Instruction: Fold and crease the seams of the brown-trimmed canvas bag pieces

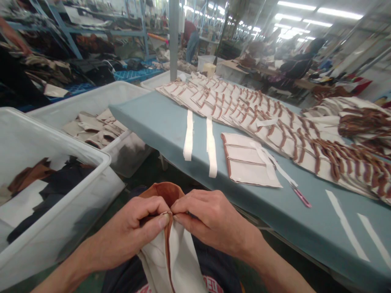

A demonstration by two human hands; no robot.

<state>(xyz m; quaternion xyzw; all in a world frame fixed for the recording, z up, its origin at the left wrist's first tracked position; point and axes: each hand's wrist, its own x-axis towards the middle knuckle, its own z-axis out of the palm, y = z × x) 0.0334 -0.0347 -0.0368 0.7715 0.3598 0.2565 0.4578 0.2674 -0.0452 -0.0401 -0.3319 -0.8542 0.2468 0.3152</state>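
Note:
Between my hands, above my lap, is a cream fabric piece (186, 256) with a rust-brown inner side that shows at its opening. My left hand (139, 228) pinches its upper edge on the left of a seam, thumb against forefinger. On the other side, my right hand (207, 215) pinches the same edge, its fingertips almost touching the left ones. The lower part of the piece hangs down over my dark clothing. To the right on the table lies a flat stack of cream panels (247, 165) with brown edging.
A blue-green table (146, 118) holds overlapping rows of cream pieces (244, 101), white strips (211, 150) and a small pink-handled tool (302, 197). White bins (106, 160) with fabric pieces stand at my left. Other people (191, 38) are in the background.

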